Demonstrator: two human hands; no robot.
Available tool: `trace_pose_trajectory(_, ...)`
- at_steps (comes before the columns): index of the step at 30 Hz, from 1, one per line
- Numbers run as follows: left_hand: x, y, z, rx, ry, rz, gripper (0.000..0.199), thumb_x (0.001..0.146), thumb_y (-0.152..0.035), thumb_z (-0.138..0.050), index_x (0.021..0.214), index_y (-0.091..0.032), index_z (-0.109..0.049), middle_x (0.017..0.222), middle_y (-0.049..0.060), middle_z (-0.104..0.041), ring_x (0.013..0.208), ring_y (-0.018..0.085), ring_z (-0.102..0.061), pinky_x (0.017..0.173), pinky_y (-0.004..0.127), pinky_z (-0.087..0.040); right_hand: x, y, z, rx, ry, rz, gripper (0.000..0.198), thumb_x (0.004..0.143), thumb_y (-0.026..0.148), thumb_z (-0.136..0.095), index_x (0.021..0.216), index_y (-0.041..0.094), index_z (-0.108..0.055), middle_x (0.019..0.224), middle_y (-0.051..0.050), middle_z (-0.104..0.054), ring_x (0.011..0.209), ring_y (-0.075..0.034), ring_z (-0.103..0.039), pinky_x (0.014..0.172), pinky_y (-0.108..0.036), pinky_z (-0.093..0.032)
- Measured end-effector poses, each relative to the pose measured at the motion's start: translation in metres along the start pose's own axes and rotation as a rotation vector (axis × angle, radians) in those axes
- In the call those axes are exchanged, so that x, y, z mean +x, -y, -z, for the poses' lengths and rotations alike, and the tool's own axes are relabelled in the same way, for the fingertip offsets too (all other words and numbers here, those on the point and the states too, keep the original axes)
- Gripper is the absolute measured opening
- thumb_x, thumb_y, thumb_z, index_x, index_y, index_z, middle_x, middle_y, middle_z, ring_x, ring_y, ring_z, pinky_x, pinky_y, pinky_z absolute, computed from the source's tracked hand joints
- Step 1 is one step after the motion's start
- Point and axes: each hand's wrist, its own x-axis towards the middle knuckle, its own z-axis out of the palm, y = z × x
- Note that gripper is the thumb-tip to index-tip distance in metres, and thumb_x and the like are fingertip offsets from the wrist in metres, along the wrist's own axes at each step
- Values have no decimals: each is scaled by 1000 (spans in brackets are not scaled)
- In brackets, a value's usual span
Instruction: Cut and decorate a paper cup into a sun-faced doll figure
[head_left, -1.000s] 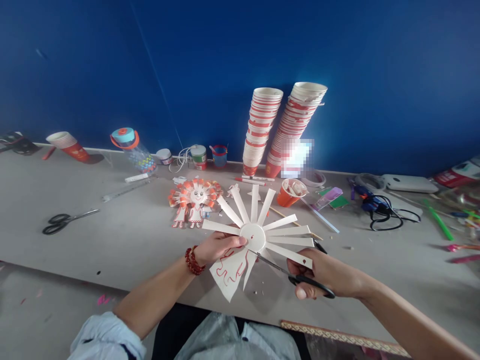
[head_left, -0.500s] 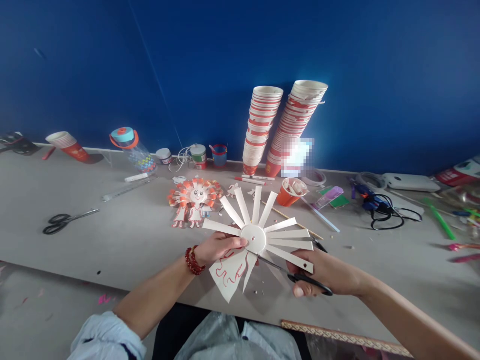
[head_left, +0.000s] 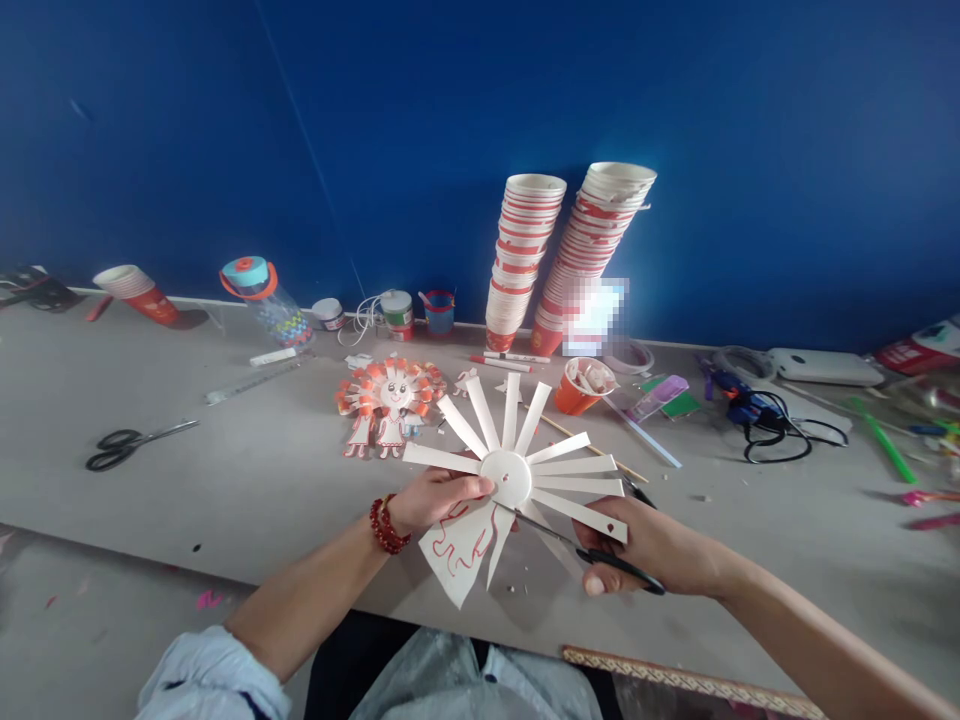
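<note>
My left hand [head_left: 448,493] pinches a white paper cup [head_left: 508,480] that is cut into strips splayed out around its round base. The thumb presses on the base's left edge. A wider uncut piece [head_left: 455,550] with red drawn lines hangs at the lower left, beside a narrow pointed strip. In my right hand [head_left: 637,545] is a pair of scissors [head_left: 607,565] with black handles. Their blades reach up-left to the strips' roots just below the base. Part of the right fingers is hidden behind the strips.
Finished paper dolls [head_left: 391,400] with orange-tipped fringes lie behind my left hand. Two tall stacks of paper cups [head_left: 521,270] lean near the blue wall. An orange cup of scraps [head_left: 579,388] stands right of centre. Other scissors [head_left: 124,447] lie far left; a blue glue gun [head_left: 739,400] with black cable lies right.
Almost nothing differs. The cut cup has shifted very slightly left, and the scissors' blades stay at the same place by its base.
</note>
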Motion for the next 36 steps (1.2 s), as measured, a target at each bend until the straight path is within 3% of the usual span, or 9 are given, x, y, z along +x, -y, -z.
trace_pose_trajectory(5,0,3,3,18,-15,4,36,80,-42,-70,96,-10,-74,81,12,-75,78,27,-72,76,36,-56,0,0,1,-20,-5,-2,52,72,59,-69,65,20,-36,61,6,-33,59,-10,-27,47,-22,-22)
trace_pose_trajectory(11,-1,-1,1,65,-32,45,41,77,-47,-72,92,-10,-73,73,11,-74,63,22,-68,61,30,-54,0,6,4,-55,4,17,48,73,57,-69,65,20,-40,65,4,-40,62,-12,-34,54,-23,-31)
trace_pose_trajectory(16,0,-2,0,63,6,3,37,81,-44,-68,94,-10,-73,79,12,-75,76,25,-71,73,33,-55,1,3,4,-53,12,11,50,74,60,-67,65,21,-37,62,6,-34,59,-11,-29,50,-22,-26)
trace_pose_trajectory(23,1,2,2,82,16,-28,41,82,-47,-66,99,-10,-73,81,12,-75,71,24,-71,66,31,-55,3,-6,2,-80,-5,96,52,73,61,-68,64,20,-37,63,5,-35,59,-11,-28,50,-23,-24)
trace_pose_trajectory(31,1,0,-1,73,49,-46,42,83,-47,-65,101,-9,-72,82,13,-75,71,24,-71,72,34,-55,3,-3,2,-47,-8,72,54,71,65,-67,64,20,-38,61,5,-36,57,-11,-29,49,-23,-24)
trace_pose_trajectory(36,1,-2,-2,92,44,-89,41,85,-46,-64,100,-9,-73,85,14,-75,84,27,-72,80,35,-54,6,-2,3,62,52,77,55,70,68,-66,64,21,-38,58,7,-32,55,-10,-27,48,-24,-22)
